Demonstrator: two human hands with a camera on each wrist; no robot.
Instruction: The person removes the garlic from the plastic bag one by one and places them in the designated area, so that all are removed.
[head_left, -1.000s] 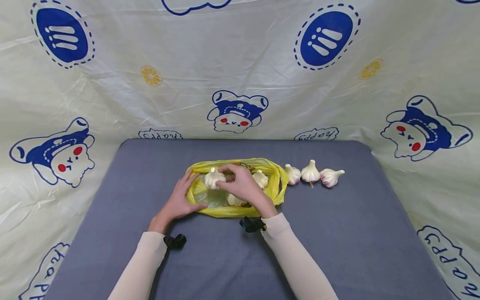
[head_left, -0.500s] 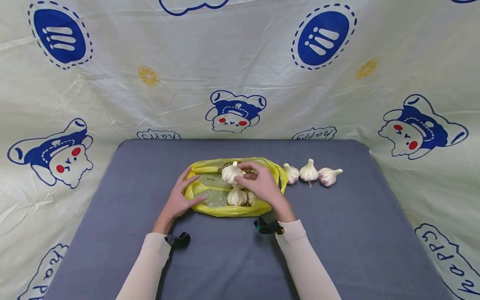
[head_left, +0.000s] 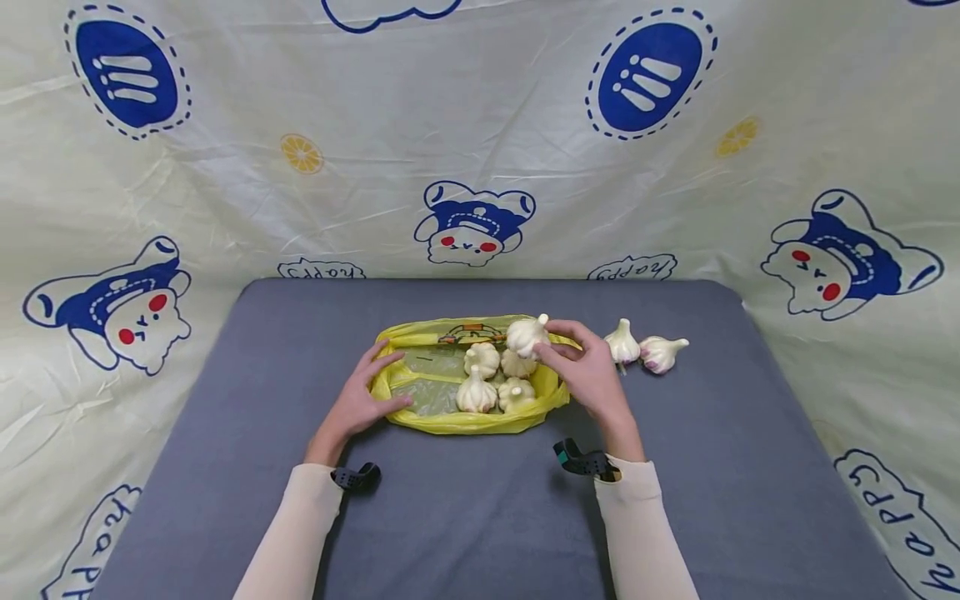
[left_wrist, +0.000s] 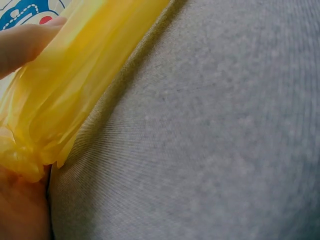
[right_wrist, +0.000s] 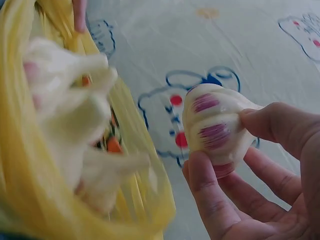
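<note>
My right hand (head_left: 588,367) pinches a white garlic bulb (head_left: 527,337) between thumb and fingers, over the right end of a yellow plastic bag (head_left: 480,423). In the right wrist view purple streaks show on that bulb's underside. Several more garlic bulbs (head_left: 476,390) sit inside the bag, gathered in its right half with their stems up. My left hand (head_left: 362,396) rests on the bag's left end, fingers and thumb spread over the rim. The left wrist view shows the thumb (left_wrist: 27,47) lying against the yellow plastic.
Two garlic bulbs (head_left: 660,355) with purplish bases lie on the grey tabletop (head_left: 480,517), right of the bag. A pale printed curtain (head_left: 360,167) hangs behind and around the table.
My right hand has carried the garlic bulb rightward, from the bag's left half to its right end, uncovering the bulbs inside. It now blocks one bulb on the table. The left hand stays at the rim.
</note>
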